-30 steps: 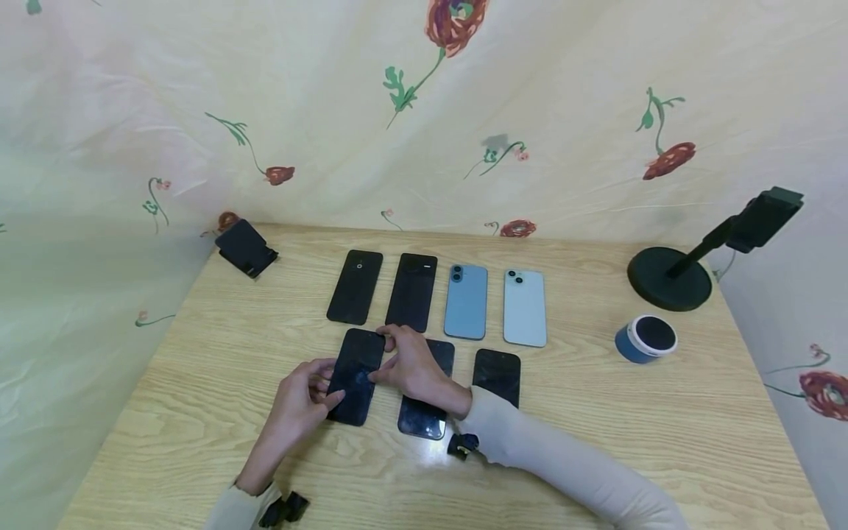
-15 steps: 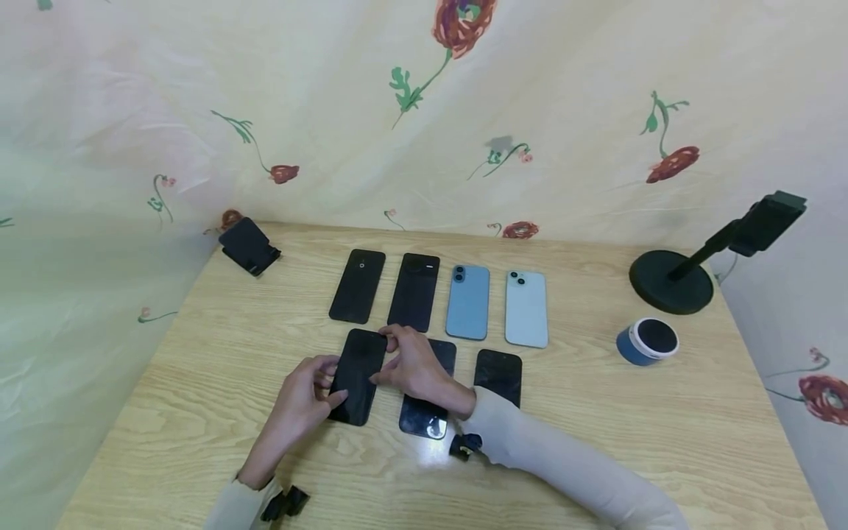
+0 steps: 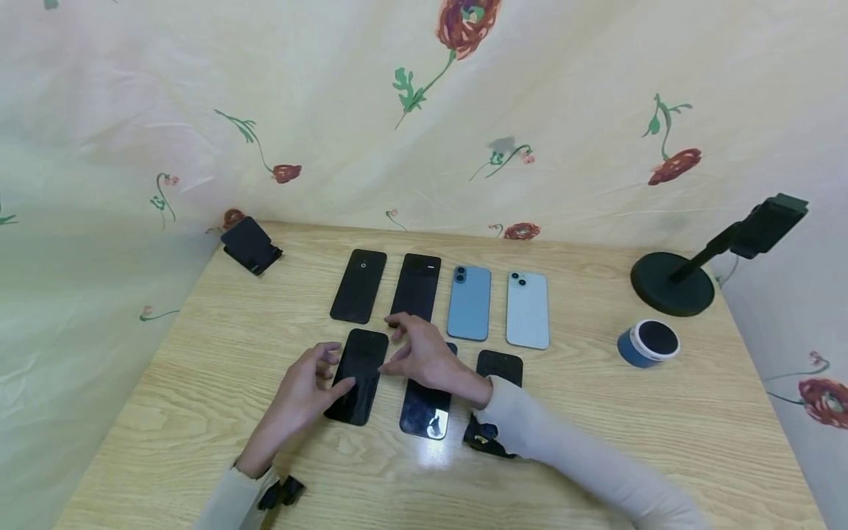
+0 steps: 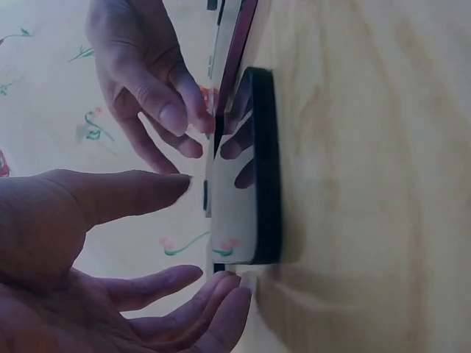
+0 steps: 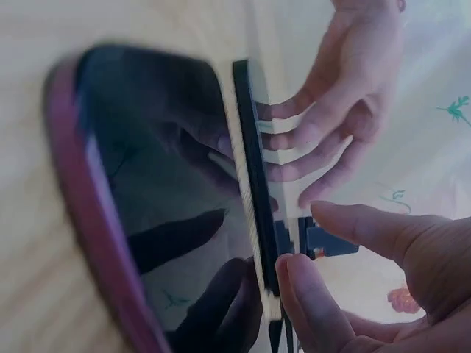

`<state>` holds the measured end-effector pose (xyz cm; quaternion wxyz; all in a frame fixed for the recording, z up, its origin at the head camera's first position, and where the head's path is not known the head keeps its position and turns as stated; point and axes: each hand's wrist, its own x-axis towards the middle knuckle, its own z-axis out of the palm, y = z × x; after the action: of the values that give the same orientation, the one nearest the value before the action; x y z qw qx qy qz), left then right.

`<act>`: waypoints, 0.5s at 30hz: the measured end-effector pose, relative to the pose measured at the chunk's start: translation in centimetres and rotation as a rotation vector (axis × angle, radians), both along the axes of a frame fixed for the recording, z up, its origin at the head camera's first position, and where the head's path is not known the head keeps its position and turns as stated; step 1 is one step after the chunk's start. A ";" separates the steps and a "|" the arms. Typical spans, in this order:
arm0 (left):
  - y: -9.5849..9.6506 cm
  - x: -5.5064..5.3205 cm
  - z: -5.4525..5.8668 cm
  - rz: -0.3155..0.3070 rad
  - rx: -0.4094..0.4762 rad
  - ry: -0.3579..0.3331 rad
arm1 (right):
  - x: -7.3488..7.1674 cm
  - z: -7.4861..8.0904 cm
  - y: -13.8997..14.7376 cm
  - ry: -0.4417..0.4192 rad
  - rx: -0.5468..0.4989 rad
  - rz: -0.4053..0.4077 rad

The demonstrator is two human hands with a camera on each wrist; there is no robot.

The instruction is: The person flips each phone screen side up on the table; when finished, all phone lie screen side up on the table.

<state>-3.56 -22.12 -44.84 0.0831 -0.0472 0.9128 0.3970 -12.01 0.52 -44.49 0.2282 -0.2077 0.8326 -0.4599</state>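
A black smartphone (image 3: 355, 386) lies screen up at the left end of the front row. My left hand (image 3: 306, 389) is at its left side, thumb over the glass and fingers spread loosely apart. In the left wrist view the fingers and thumb stand around the near end of this phone (image 4: 268, 176) without gripping it. Over its right side hovers my right hand (image 3: 427, 357), thumb and fingers parted with nothing between them. That hand partly covers a second dark phone (image 3: 420, 418), whose reddish edge (image 5: 110, 213) fills the right wrist view.
Behind stand two black phones (image 3: 358, 285) (image 3: 416, 283), a blue phone (image 3: 469, 305) and a pale blue phone (image 3: 527, 313), all lying flat. My right sleeve overlaps a third front phone (image 3: 501, 364). Around are a folding stand (image 3: 250, 244), a round-based holder (image 3: 672, 283) and a blue jar (image 3: 645, 344).
Both hands have loosened from the left front phone's edges. The right hand has shifted right and slightly away; the left fingers and thumb have spread. The phone stays in place.
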 end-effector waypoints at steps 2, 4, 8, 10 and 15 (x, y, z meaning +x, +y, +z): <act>0.0 -0.4 0.1 -0.006 -0.009 0.010 | -0.4 0.0 0.2 0.019 0.010 0.005; -0.1 -0.9 0.3 -0.012 -0.019 0.028 | -0.8 0.0 0.4 0.033 0.019 0.005; -0.1 -1.9 0.3 -0.021 -0.021 0.096 | -1.7 0.3 0.8 0.063 0.017 0.022; 0.0 -2.5 0.3 -0.022 -0.012 0.128 | -2.3 0.5 0.9 0.085 0.025 0.026; 0.0 -4.2 0.4 -0.013 -0.010 0.155 | -3.7 1.0 1.0 0.136 0.031 0.023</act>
<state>-7.80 -22.16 -44.44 0.0146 -0.0110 0.9188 0.3943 -15.75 1.55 -43.53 0.1798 -0.2443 0.8508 -0.4291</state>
